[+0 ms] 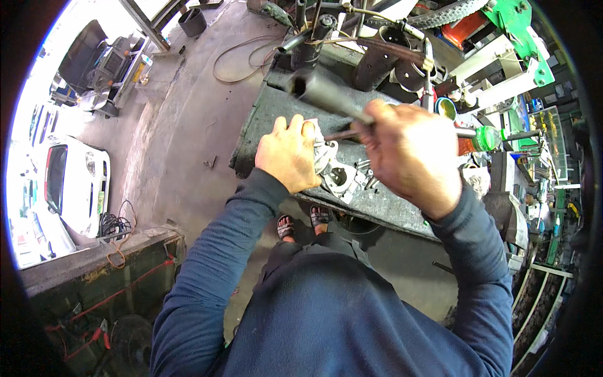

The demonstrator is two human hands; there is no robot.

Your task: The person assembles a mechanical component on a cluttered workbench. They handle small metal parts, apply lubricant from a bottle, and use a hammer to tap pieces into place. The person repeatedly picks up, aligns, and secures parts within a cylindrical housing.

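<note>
My right hand [411, 151] is closed round a dark steel tool [333, 99] with a wide, hollow-looking head, smeared by motion. It is raised over the workbench, its head pointing up and to the left. A thin metal rod [341, 134] runs from beneath this hand toward the left one; whether I hold it too, I cannot tell. My left hand [286, 154] grips a light grey cast metal part [321, 151] on the bench, its fingers curled over the far side and hiding much of it. Beside it lies another grey casting [342, 179] with a round hole.
The dark workbench [267, 119] carries small metal pieces [372, 181], upright dark cylinders [375, 66] and a green-capped bottle [487, 139]. Tools crowd the right side. A cable [235, 63] lies on the floor, and a white car [75, 182] stands at left.
</note>
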